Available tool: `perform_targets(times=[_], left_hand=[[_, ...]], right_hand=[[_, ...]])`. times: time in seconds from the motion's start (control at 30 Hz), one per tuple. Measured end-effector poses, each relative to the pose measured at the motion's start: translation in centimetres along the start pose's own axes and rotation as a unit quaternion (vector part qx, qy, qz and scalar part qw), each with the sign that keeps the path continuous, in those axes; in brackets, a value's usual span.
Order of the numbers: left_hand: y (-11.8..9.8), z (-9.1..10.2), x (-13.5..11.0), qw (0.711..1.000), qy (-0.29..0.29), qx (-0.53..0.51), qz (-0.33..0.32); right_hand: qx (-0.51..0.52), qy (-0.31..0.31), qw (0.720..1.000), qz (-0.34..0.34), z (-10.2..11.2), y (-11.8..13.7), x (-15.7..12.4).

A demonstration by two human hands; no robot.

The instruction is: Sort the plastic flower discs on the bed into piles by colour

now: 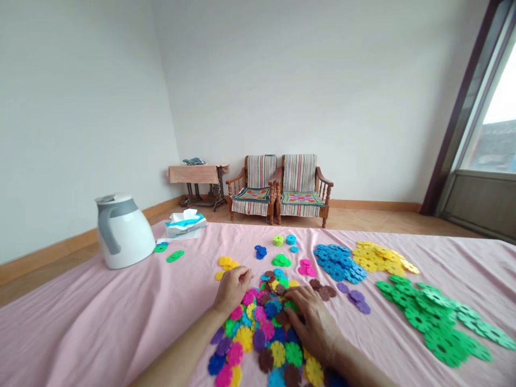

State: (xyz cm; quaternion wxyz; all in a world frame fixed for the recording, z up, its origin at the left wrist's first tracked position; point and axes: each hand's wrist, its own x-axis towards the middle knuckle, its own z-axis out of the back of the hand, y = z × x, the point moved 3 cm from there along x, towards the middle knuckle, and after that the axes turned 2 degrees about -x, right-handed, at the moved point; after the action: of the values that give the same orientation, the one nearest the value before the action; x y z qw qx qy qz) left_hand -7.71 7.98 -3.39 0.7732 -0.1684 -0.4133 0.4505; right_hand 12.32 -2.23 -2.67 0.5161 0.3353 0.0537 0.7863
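A mixed pile of small flower-shaped plastic discs [266, 329] lies on the pink cloth in front of me, in pink, yellow, blue, green, purple and brown. My left hand [234, 287] is above the pile's left far edge with its fingers curled together. Whatever those fingers may hold is hidden. On the pile's right side rests my right hand [312, 320], thumb apart from the fingers, touching the discs. Small yellow discs [226, 263] lie just beyond my left hand, and brown discs [323, 291] lie beside my right.
Sorted heaps of large blue [339, 263], yellow [382, 258] and green discs [437, 314] lie to the right. Small pink [307, 267], green [281, 260] and purple discs [357, 298] sit nearer. A white kettle [131, 234] and tissue pack [185, 224] stand left.
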Motion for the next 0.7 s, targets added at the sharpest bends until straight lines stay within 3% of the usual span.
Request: perform_targets(times=[0.23, 0.47, 0.7], left_hand=[[0.3, -0.8, 0.2, 0.997, 0.044, 0.053, -0.024], [-1.8, -1.1, 1.8, 0.987, 0.115, 0.092, -0.059], [-3.9, -4.9, 3.8, 0.960, 0.208, 0.126, -0.141]], right_hand=[[0.008, -0.014, 1.000, -0.006, -0.1, -0.3, -0.1], [0.025, -0.039, 0.999, -0.011, -0.3, -1.0, -0.3], [0.050, -0.111, 0.990, -0.075, -0.4, -3.3, 0.0]])
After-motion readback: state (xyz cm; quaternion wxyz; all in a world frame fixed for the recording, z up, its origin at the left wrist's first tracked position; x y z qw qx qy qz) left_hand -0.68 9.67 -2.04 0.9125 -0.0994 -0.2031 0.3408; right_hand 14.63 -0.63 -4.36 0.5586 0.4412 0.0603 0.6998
